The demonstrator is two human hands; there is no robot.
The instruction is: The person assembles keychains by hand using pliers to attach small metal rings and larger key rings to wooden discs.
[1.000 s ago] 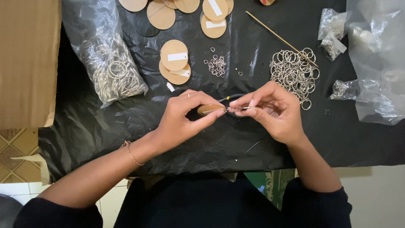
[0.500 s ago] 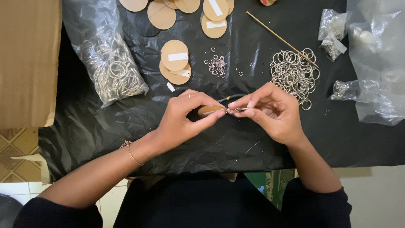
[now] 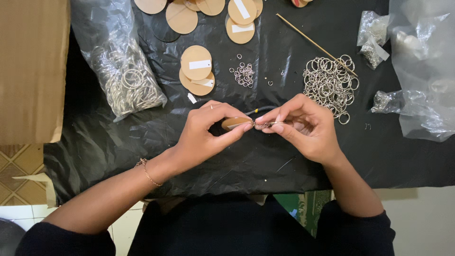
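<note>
A small wooden disc (image 3: 235, 123) is pinched edge-on in the fingers of the left hand (image 3: 208, 132) at the middle of the work surface, its rim turned toward the right hand (image 3: 303, 128), whose thumb and forefinger are closed on a tiny metal ring (image 3: 263, 125) touching the disc's edge. The two hands meet fingertip to fingertip above the black plastic sheet (image 3: 118, 142) covering the table, held close, it seems, so that the small ring can be steadied against the disc; whether the ring already passes through a hole in the disc cannot be made out at this size. A thin dark tool with a yellow band (image 3: 252, 112) shows just behind the left fingers, apparently tucked in that hand.

Supplies lie within reach beyond the hands: a little heap of small rings (image 3: 243, 74) straight ahead, a loose pile of larger key rings (image 3: 329, 85) to the right with a thin wooden stick (image 3: 315, 45) lying across its far side, and two stacked discs with white labels (image 3: 196, 71) to the left of the small rings. More discs (image 3: 208, 12) are spread along the far edge. A clear bag of key rings (image 3: 125, 80) sits at the left beside a cardboard box (image 3: 31, 71), and further clear bags (image 3: 417, 71) crowd the right edge.
</note>
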